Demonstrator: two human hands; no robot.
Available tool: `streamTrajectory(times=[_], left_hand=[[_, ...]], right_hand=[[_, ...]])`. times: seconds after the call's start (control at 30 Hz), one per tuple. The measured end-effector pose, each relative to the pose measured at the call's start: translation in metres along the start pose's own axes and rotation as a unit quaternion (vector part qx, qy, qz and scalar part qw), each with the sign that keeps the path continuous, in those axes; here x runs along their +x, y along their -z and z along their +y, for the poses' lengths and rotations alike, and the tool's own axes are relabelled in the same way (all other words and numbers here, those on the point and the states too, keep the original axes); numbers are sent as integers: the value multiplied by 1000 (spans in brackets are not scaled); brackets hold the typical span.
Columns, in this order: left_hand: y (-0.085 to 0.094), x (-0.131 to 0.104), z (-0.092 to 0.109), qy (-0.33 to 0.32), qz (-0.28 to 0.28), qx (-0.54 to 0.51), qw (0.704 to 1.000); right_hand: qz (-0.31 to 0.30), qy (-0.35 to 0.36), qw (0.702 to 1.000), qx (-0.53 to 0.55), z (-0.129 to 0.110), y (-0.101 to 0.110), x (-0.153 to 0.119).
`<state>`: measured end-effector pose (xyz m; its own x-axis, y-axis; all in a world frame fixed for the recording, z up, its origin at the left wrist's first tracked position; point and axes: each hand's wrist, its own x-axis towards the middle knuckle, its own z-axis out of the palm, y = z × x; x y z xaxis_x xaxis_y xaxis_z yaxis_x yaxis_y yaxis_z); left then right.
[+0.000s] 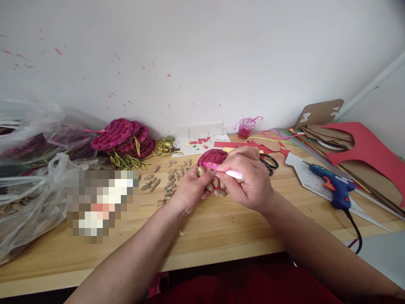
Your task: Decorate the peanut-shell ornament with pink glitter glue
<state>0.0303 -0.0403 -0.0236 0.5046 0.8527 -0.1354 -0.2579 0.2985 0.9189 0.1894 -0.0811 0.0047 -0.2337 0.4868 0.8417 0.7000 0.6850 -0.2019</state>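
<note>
My left hand (193,188) is closed on the edge of a round red disc covered with peanuts (211,158), held above the table. Its far peanuts are coloured magenta, while those nearest me keep their tan shells. In my right hand (249,179) is a paintbrush (234,174) with a white handle, pinched between thumb and fingers. The brush's magenta-stained end rests over the disc, at or close to the peanuts. Loose peanuts (172,177) lie on the table to the left of my hands.
Magenta peanut discs (118,135) are stacked at back left, near plastic bags (38,202). A cup of magenta paint (246,127) stands by the wall. Black-handled scissors (269,162), a blue glue gun (332,183) and red card (368,143) lie right. Star stickers (201,141) lie behind.
</note>
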Motion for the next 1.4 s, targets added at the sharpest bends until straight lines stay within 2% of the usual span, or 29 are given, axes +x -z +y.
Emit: streamTrajectory(times=[0.2,0.37,0.73,0.97,1.2,1.4], left_hand=[[0,1,-1,0,-2,-2,1000],[0,1,-2,9,-12,12,1000],[3,2,-5,6,4,9,1000],[1,1,-2,18,18,-3,1000],[-1,1,1,24,3,-46,999],[1,2,0,20,4,-35,999]], right_hand=[[-28,-10,999,16,0,-3,-1],[-19,-10,1000,1,-2,0,0],[-46,-26,998,18,2,-6,-3],[-71,20,997,-11,1,-9,-3],[-82,50,995,-41,3,-1,-2],[-67,5,998,-2,7,1,-2]])
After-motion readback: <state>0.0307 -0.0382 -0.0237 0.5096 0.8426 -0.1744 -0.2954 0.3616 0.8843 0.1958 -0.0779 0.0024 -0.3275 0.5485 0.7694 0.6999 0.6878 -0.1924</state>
